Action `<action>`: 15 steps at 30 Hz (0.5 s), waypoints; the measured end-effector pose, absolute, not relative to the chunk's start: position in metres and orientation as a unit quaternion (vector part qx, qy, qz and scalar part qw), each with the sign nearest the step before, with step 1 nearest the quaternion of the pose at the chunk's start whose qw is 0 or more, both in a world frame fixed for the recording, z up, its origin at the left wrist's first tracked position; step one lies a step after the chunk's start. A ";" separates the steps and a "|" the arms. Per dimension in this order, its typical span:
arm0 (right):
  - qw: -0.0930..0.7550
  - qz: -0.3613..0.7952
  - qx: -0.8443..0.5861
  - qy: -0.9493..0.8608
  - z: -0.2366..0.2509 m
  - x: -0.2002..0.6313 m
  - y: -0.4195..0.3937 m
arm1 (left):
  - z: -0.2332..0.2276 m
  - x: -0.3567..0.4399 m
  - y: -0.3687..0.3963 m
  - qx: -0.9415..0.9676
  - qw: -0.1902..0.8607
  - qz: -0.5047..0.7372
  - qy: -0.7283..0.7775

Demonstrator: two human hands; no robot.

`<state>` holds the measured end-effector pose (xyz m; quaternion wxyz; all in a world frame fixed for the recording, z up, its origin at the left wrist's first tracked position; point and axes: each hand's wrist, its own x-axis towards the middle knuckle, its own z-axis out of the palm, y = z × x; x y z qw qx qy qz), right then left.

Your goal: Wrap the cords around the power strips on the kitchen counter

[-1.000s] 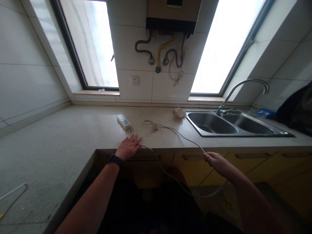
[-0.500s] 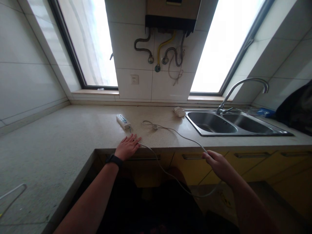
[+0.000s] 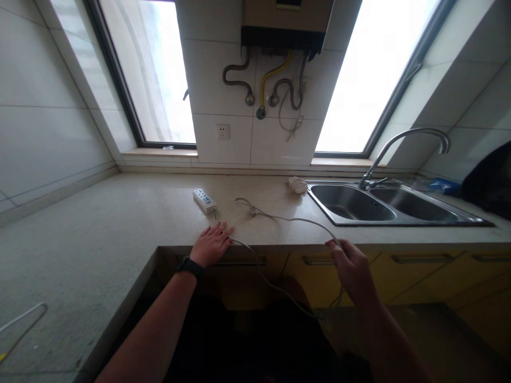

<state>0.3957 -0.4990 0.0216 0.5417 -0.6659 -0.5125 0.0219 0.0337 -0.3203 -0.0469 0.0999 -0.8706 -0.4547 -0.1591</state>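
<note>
A white power strip (image 3: 205, 201) lies on the counter, its cord leaving the near end and passing under my left hand (image 3: 213, 243). That hand rests flat at the counter's front edge, fingers stretched out, with a dark watch (image 3: 189, 266) on its wrist. From beneath it the white power cord (image 3: 275, 287) hangs in a loop below the edge. My right hand (image 3: 351, 263) is closed round the cord in front of the drawers. Beyond my right hand the cord runs back across the counter to its plug (image 3: 253, 211).
A coiled white cable with an adapter (image 3: 297, 184) sits beside the double sink (image 3: 319, 205) and faucet (image 3: 403, 138). Yellow drawers with metal handles (image 3: 421, 259) are under the counter (image 3: 120, 229). A wall socket (image 3: 223, 131) and a heater with pipes (image 3: 261, 88) are at the back.
My right hand has turned and drawn slightly left and up with the cord, and the hanging loop has shifted. My left hand stays flat in place. The view has moved slightly.
</note>
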 end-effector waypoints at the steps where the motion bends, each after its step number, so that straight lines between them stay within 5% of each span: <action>1: 0.543 0.013 -0.667 -0.511 0.020 0.394 -0.498 | -0.047 0.034 -0.321 -0.870 0.103 -0.162 -0.453; 9: 0.664 -0.005 -0.589 -0.459 0.034 0.382 -0.470 | -0.050 0.034 -0.322 -0.866 0.121 -0.181 -0.450; 15: 0.555 -0.072 -0.576 -0.596 0.082 0.359 -0.419 | -0.050 0.035 -0.321 -0.866 0.121 -0.180 -0.450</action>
